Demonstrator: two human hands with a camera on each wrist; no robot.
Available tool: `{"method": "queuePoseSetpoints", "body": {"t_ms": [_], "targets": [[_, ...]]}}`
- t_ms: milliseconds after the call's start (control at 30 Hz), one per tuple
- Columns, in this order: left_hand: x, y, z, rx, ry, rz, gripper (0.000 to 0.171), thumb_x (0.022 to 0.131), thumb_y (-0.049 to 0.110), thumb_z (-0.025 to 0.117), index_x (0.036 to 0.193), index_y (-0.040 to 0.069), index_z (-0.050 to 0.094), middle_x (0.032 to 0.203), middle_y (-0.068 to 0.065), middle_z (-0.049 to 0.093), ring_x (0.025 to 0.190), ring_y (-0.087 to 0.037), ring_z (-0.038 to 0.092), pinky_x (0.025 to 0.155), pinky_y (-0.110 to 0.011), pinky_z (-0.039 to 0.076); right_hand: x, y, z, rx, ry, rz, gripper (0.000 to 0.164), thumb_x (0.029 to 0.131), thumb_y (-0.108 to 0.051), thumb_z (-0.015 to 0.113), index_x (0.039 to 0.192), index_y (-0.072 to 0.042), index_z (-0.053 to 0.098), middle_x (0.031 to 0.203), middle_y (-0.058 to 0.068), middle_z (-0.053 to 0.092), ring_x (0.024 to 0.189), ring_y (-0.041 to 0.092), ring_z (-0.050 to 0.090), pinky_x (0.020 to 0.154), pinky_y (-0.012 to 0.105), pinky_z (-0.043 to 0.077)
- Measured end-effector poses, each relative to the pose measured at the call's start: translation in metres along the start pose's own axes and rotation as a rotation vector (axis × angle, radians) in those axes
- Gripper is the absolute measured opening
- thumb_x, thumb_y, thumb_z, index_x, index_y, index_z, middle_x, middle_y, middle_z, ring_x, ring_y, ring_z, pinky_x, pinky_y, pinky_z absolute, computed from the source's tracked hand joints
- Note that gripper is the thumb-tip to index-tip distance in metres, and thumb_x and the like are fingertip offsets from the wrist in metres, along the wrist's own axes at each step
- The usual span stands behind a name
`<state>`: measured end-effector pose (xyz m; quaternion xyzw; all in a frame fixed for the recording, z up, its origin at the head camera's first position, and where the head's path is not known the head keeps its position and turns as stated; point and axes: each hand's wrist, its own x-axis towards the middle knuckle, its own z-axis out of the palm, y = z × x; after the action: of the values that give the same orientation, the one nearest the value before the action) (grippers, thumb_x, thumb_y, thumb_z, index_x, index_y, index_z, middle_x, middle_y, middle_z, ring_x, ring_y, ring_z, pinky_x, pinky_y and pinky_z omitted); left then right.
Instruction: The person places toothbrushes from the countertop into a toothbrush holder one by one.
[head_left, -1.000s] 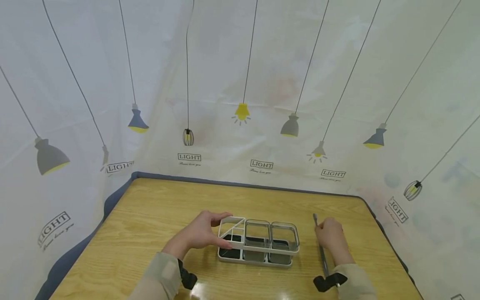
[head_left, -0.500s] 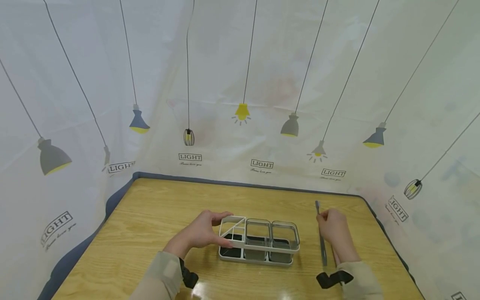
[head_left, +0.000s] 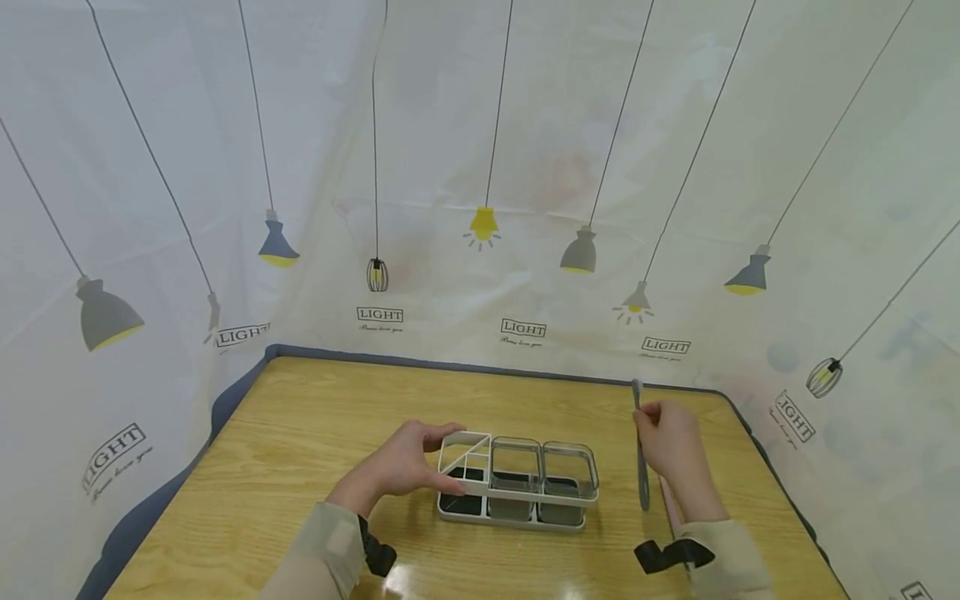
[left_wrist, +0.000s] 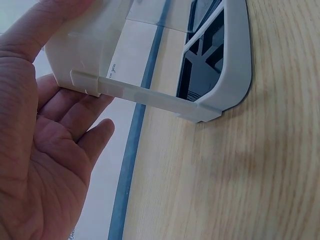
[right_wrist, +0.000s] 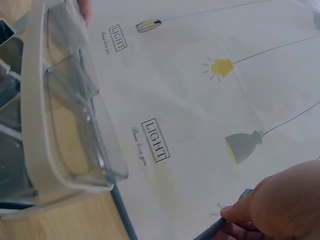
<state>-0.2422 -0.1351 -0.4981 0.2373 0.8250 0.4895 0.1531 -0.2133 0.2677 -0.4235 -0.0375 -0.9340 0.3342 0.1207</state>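
A white toothbrush holder rack stands on the table, with a divided section at its left end and two clear cups in its other openings. My left hand grips the rack's left end, thumb along the front and fingers behind. To the right of the rack, my right hand pinches a dark grey toothbrush between thumb and fingers. Its bristled head points up and away from me, the handle hangs down toward the table. The right wrist view shows the bristles just past the fingers.
A thin pink stick-like thing lies on the table, partly hidden under my right forearm. The wooden table has a dark blue edge, and a pale sheet printed with lamps hangs around it.
My right hand has lifted the toothbrush up and moved slightly away from me, uncovering the pink thing beneath the forearm. My left hand and the rack have stayed in place.
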Motion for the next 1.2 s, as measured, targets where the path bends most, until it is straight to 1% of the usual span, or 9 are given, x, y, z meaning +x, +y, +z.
{"method": "queuePoseSetpoints", "body": {"t_ms": [100, 333, 433, 567, 733, 867, 1033, 1200], "targets": [[-0.001, 0.0, 0.0, 0.01, 0.002, -0.001, 0.095, 0.075, 0.042, 0.098, 0.156, 0.018, 0.055, 0.156, -0.006, 0.054, 0.141, -0.032, 0.053, 0.114, -0.055, 0.044, -0.002, -0.011, -0.003, 0.008, 0.019, -0.012, 0.025, 0.106, -0.008, 0.059, 0.113, 0.015, 0.067, 0.098, 0.024, 0.069, 0.084, 0.032, 0.066, 0.069, 0.041, 0.057], [-0.002, -0.001, -0.001, 0.033, 0.005, 0.006, 0.096, 0.075, 0.044, 0.098, 0.156, 0.018, 0.055, 0.156, -0.007, 0.053, 0.14, -0.032, 0.054, 0.114, -0.055, 0.044, -0.006, -0.038, -0.011, 0.032, 0.112, -0.077, 0.024, 0.107, -0.012, 0.062, 0.11, 0.01, 0.07, 0.094, 0.02, 0.068, 0.082, 0.031, 0.063, 0.067, 0.038, 0.052], [-0.002, -0.001, -0.001, 0.042, 0.003, 0.009, 0.096, 0.075, 0.045, 0.098, 0.156, 0.018, 0.056, 0.157, -0.007, 0.053, 0.141, -0.033, 0.053, 0.114, -0.055, 0.044, -0.01, -0.051, -0.013, 0.055, 0.131, -0.1, 0.026, 0.108, -0.015, 0.062, 0.112, 0.009, 0.071, 0.094, 0.018, 0.068, 0.082, 0.03, 0.062, 0.068, 0.037, 0.05], [-0.002, -0.002, -0.001, 0.043, 0.004, 0.004, 0.096, 0.075, 0.047, 0.097, 0.156, 0.019, 0.056, 0.158, -0.007, 0.052, 0.141, -0.033, 0.053, 0.114, -0.055, 0.044, -0.014, -0.066, -0.013, 0.108, 0.14, -0.122, 0.025, 0.108, -0.016, 0.062, 0.114, 0.008, 0.071, 0.097, 0.018, 0.07, 0.083, 0.029, 0.063, 0.067, 0.033, 0.05], [-0.001, -0.002, 0.0, 0.042, 0.005, -0.01, 0.096, 0.074, 0.047, 0.098, 0.156, 0.022, 0.056, 0.158, -0.003, 0.051, 0.141, -0.029, 0.053, 0.116, -0.05, 0.044, -0.018, -0.08, -0.008, 0.171, 0.162, -0.149, 0.02, 0.107, -0.012, 0.066, 0.111, 0.006, 0.073, 0.099, 0.018, 0.072, 0.086, 0.028, 0.065, 0.069, 0.024, 0.051], [-0.001, -0.002, -0.001, 0.029, 0.0, -0.006, 0.097, 0.073, 0.047, 0.098, 0.156, 0.021, 0.055, 0.158, -0.002, 0.051, 0.142, -0.027, 0.052, 0.116, -0.048, 0.043, -0.023, -0.094, -0.004, 0.242, 0.189, -0.177, 0.017, 0.105, -0.01, 0.069, 0.109, 0.005, 0.074, 0.097, 0.016, 0.074, 0.084, 0.026, 0.067, 0.068, 0.019, 0.051], [0.0, -0.002, -0.002, 0.035, 0.001, 0.005, 0.097, 0.073, 0.048, 0.098, 0.156, 0.021, 0.055, 0.159, -0.002, 0.05, 0.142, -0.026, 0.052, 0.117, -0.047, 0.043, -0.029, -0.113, 0.004, 0.345, 0.192, -0.23, 0.013, 0.103, -0.007, 0.071, 0.108, 0.004, 0.074, 0.095, 0.014, 0.072, 0.082, 0.024, 0.065, 0.067, 0.018, 0.05], [-0.001, -0.002, -0.002, 0.046, 0.002, 0.01, 0.096, 0.074, 0.048, 0.097, 0.156, 0.02, 0.056, 0.161, -0.005, 0.048, 0.142, -0.03, 0.052, 0.116, -0.049, 0.044, -0.029, -0.125, 0.021, 0.455, 0.178, -0.277, 0.011, 0.102, -0.006, 0.072, 0.107, 0.004, 0.074, 0.095, 0.013, 0.072, 0.081, 0.021, 0.065, 0.069, 0.018, 0.052]]}}
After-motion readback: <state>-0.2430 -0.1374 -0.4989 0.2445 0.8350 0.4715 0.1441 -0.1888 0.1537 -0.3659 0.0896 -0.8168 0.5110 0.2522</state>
